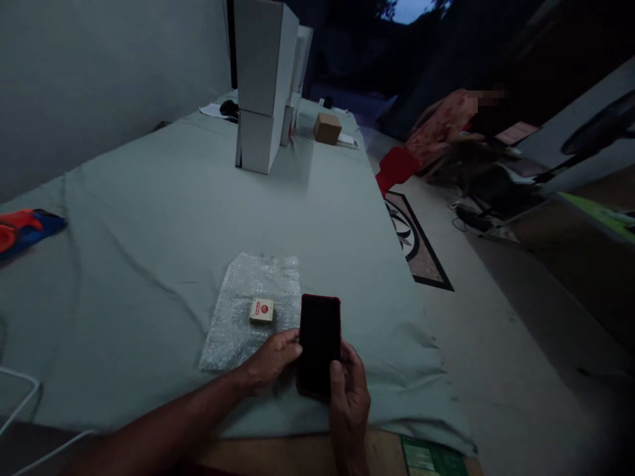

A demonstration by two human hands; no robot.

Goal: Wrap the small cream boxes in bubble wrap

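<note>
A smartphone [320, 347] with a dark screen and a red-edged case is held upright near the front edge of the table. My left hand [272, 360] grips its left edge, thumb on the front. Around the lower right side my right hand [350, 390] is closed, its thumb lying along the screen's edge. Just left of the phone, a sheet of bubble wrap [231, 324] lies flat on the cloth. On it sits a small cream-coloured box [261, 311] with red print, touched by neither hand.
Tall white boxes [258, 79] stand on the cloth-covered table [163, 192], with a brown carton [327, 129] behind. An orange and blue item [30, 228] lies at the left, above a white cable [24, 377]. A red chair [397, 165] and a seated person [441, 122] are at the right.
</note>
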